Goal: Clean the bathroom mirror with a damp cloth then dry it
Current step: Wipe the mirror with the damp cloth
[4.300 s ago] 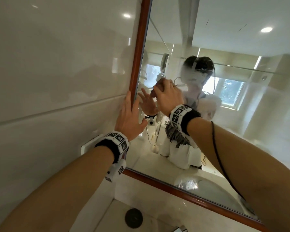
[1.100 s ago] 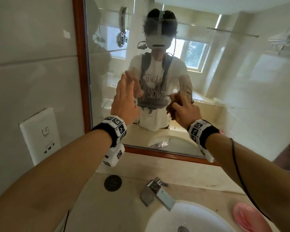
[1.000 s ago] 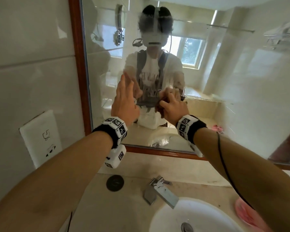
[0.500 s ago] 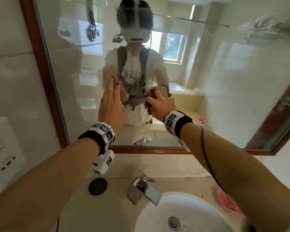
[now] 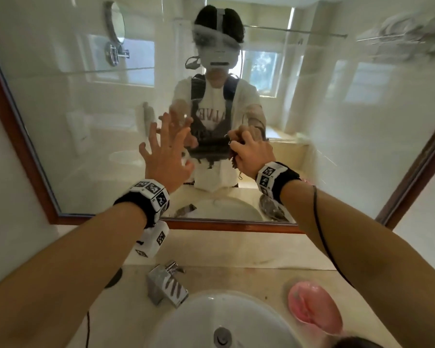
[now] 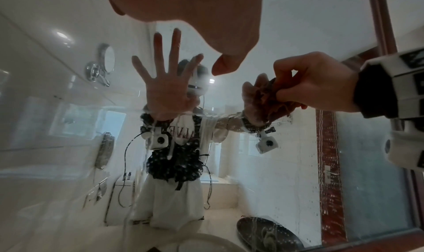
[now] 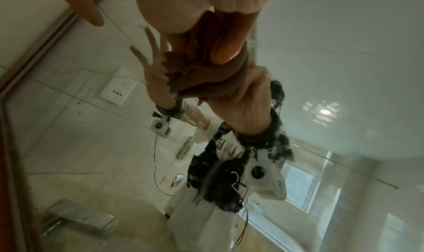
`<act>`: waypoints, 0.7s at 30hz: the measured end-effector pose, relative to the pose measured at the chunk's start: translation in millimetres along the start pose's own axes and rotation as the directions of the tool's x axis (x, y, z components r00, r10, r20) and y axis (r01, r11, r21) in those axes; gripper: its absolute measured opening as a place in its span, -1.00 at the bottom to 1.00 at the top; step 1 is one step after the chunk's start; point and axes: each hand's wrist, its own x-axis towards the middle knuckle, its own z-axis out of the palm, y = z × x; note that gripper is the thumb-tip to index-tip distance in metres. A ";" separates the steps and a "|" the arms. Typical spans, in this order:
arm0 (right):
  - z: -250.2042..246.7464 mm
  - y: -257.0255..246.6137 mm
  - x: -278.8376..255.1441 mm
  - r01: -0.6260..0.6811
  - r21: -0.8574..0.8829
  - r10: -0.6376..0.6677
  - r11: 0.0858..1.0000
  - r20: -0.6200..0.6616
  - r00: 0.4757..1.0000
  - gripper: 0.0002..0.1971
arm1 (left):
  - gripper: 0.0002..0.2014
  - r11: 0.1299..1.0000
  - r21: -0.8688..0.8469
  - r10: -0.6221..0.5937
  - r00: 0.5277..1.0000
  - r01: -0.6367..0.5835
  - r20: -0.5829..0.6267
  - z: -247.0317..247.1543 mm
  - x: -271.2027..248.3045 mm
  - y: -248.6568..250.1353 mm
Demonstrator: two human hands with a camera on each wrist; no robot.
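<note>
While the head view looks down over the basin, the right hand [image 5: 253, 153] sits just right of centre frame, fingers curled round a bunched brown cloth [image 5: 234, 156] held against the mirror [image 5: 86, 121]; the left hand [image 5: 167, 153] is spread flat at centre, just beside it. Wiping seems under way, and most unwiped glass lies toward the right and upper parts of the frame — the cloth hand's own side, so I judge it better placed to sweep there. In the left wrist view, the cloth [image 6: 271, 100] sits right of centre, pinched by the right hand [image 6: 314, 85], with droplets speckling the glass at lower right. In the right wrist view, the cloth [image 7: 201, 74] fills upper centre — folds meeting its reflection, so it touches the glass.
</note>
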 end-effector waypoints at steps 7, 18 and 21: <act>4.9 46.3 -20.5 -0.111 0.026 0.110 0.993 0.053 0.993 -0.73 | -0.21 0.999 0.036 -0.001 1.000 0.000 0.031 2.0 -0.7 28.1; 16.7 25.8 -37.1 -0.280 0.166 0.288 0.946 -0.025 0.957 -0.78 | -0.21 1.000 -0.031 0.007 0.998 -0.005 0.059 1.8 0.9 20.9; 20.7 11.3 -44.5 -0.337 0.161 0.338 0.928 0.020 0.941 -0.56 | -0.24 0.992 -0.122 0.046 0.999 -0.043 0.021 3.6 1.7 24.0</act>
